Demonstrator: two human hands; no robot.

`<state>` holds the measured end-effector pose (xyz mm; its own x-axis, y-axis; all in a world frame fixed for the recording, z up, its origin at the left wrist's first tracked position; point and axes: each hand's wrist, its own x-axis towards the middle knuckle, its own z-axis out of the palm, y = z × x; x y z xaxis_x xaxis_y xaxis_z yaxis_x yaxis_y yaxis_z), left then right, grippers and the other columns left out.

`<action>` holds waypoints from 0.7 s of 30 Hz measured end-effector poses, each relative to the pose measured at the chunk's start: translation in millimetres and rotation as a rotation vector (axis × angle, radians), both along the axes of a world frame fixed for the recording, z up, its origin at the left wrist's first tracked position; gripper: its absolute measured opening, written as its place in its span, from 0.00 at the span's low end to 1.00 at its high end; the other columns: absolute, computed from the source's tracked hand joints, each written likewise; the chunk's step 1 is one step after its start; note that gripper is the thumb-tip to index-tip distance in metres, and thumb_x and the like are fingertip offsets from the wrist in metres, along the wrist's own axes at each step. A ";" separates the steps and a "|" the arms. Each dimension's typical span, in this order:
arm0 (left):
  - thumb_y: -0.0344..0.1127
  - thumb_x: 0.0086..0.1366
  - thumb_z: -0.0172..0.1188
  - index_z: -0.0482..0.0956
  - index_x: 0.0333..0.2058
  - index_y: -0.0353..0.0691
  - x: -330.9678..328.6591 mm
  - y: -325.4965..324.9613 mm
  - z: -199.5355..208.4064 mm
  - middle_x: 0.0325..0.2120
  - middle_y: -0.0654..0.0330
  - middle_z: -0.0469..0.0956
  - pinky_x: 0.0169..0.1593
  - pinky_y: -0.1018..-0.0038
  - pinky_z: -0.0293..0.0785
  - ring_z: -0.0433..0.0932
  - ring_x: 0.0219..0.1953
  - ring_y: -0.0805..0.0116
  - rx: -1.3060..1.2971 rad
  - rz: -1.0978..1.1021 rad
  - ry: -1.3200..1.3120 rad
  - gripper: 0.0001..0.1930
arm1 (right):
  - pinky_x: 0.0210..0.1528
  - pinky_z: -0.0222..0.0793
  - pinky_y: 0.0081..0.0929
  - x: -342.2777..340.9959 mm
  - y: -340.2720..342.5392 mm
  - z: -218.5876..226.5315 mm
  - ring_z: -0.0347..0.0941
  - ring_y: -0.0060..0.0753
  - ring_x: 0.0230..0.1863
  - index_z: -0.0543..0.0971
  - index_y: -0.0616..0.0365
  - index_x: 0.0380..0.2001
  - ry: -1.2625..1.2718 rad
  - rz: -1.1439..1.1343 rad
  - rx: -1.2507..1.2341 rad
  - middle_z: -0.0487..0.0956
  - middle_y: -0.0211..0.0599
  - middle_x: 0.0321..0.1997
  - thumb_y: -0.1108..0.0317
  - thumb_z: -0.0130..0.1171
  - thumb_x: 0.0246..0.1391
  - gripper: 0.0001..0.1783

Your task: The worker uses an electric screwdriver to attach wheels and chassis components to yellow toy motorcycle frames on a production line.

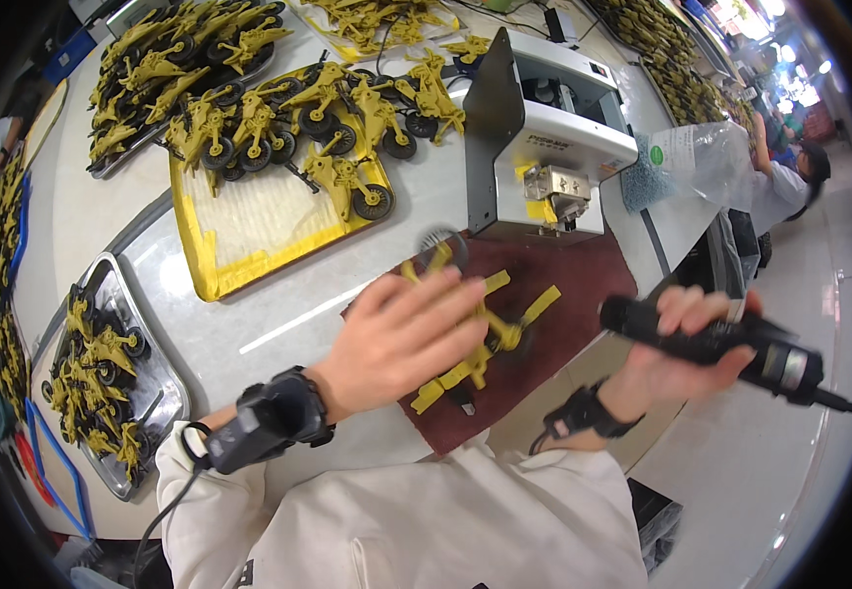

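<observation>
My right hand (681, 334) is wrapped round a black corded electric screwdriver (740, 348), raised to the right of the dark red mat (583, 285). On that mat lies a yellow plastic toy vehicle (504, 339) with long arms and a dark wheel (442, 249) at its far end. My left hand (411, 344) is over the toy, palm down and fingers stretched out. It hides part of the toy, and its thumb is out of sight. Both hands are slightly blurred. A small black-tipped piece (462, 398) shows at the toy's near side.
A screw-feeder machine (544, 137) stands behind the mat. Left of it, a yellow-edged tray (249, 245) carries several similar toys, with a heap (170, 79) beyond. A metal tray (165, 373) with more lies at the left. A clear bag (691, 162) of bluish pieces sits right of the machine.
</observation>
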<state>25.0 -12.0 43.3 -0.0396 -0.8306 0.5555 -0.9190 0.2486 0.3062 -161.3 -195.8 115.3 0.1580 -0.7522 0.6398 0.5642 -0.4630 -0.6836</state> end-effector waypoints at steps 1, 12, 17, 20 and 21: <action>0.29 0.52 0.57 0.75 0.46 0.45 -3.6 -1.0 -7.5 0.55 0.58 0.70 0.56 0.59 0.59 0.64 0.61 0.59 0.001 -0.012 0.006 0.20 | 0.22 0.61 0.27 10.5 -7.9 6.6 0.64 0.28 0.17 0.58 0.59 0.56 -0.010 -0.012 0.018 0.68 0.34 0.20 0.39 0.50 0.56 0.38; 0.44 0.50 0.65 0.75 0.45 0.45 -26.7 5.0 -29.6 0.61 0.57 0.62 0.64 0.42 0.41 0.53 0.67 0.54 0.375 -0.053 0.248 0.22 | 0.20 0.66 0.25 89.8 -37.0 18.7 0.66 0.27 0.13 0.61 0.69 0.49 0.080 -0.025 -0.082 0.70 0.36 0.16 0.58 0.54 0.54 0.29; 0.43 0.47 0.68 0.71 0.49 0.43 -29.6 5.9 -37.1 0.61 0.53 0.60 0.64 0.47 0.44 0.54 0.66 0.50 0.304 -0.019 0.369 0.30 | 0.20 0.65 0.23 92.1 -32.4 15.4 0.66 0.27 0.14 0.62 0.67 0.48 0.217 0.051 -0.058 0.69 0.35 0.15 0.61 0.56 0.54 0.26; 0.47 0.43 0.69 0.64 0.57 0.38 -27.7 6.7 -34.9 0.63 0.48 0.56 0.64 0.49 0.46 0.53 0.65 0.45 0.256 0.134 0.404 0.42 | 0.23 0.62 0.30 71.0 -7.7 4.9 0.64 0.28 0.15 0.60 0.58 0.53 0.336 0.243 0.000 0.68 0.33 0.18 0.46 0.50 0.59 0.30; 0.47 0.43 0.69 0.62 0.58 0.36 -27.5 6.7 -32.9 0.63 0.49 0.56 0.64 0.50 0.47 0.52 0.66 0.47 0.345 0.147 0.344 0.43 | 0.22 0.60 0.29 64.9 8.4 2.2 0.63 0.28 0.14 0.59 0.57 0.55 0.327 0.229 0.015 0.67 0.32 0.19 0.41 0.50 0.57 0.35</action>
